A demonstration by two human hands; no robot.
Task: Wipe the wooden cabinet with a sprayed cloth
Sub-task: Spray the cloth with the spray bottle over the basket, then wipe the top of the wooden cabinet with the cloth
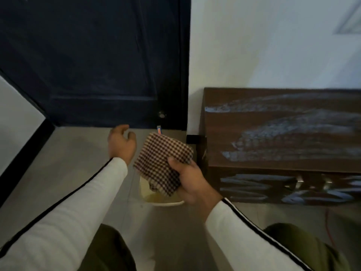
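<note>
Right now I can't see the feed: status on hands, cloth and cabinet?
Right hand gripping checked cloth, off the cabinet. Left hand open, empty. Cabinet top and front streaked. White bowl on floor under the cloth; path clear.

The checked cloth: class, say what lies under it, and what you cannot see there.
Under the checked cloth, held in the right hand, sits a pale container on the floor, holding something yellowish. The cloth covers most of it, so its contents are unclear.
</note>
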